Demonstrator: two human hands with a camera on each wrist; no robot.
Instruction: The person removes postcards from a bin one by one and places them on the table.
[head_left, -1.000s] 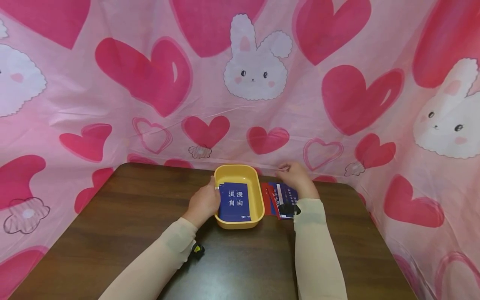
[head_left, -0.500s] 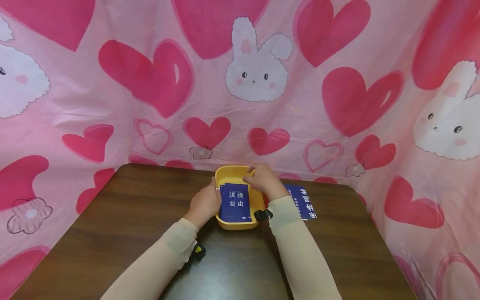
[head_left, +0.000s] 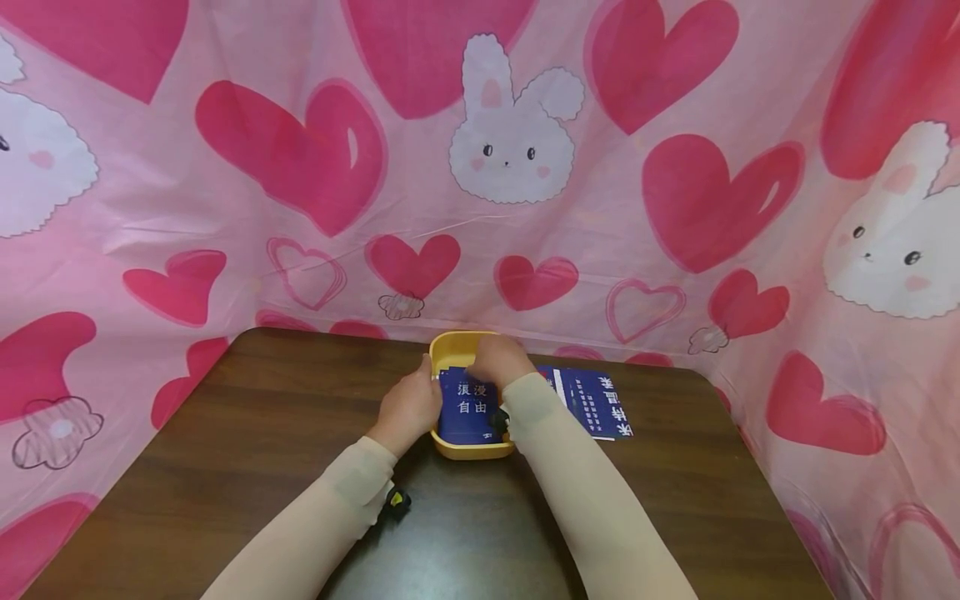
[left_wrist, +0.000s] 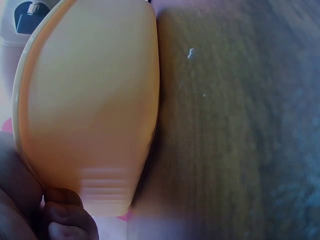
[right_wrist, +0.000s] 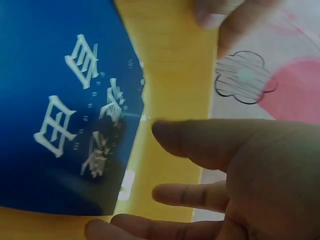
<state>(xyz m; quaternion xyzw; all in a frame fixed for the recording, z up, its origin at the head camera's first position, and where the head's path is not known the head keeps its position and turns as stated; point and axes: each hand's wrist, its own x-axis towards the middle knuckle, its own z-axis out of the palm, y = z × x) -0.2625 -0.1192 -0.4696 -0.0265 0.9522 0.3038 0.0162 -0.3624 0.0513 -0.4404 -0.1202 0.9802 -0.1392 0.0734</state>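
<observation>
My left hand (head_left: 407,406) grips the left wall of a yellow plastic basket (head_left: 474,452), its thumb at the rim. In the left wrist view, curled fingers (left_wrist: 65,220) press the outside of that wall near the ridged end. Inside the basket lies a stack of blue cards (head_left: 465,421) with white Chinese characters on the top one. My right hand (head_left: 502,360) is over the basket's right side. In the right wrist view, its thumb and fingers are spread beside the edge of the top blue card (right_wrist: 45,55), with nothing between them.
More blue cards (head_left: 596,406) with white writing lie on the brown table (head_left: 300,433) right of the basket, partly behind my right sleeve (head_left: 577,475). A pink cloth (head_left: 420,204) with hearts and rabbits hangs behind the table.
My right hand has moved left from the cards on the table to over the basket. The loose cards at the right have spread farther right. My left hand stays on the basket.
</observation>
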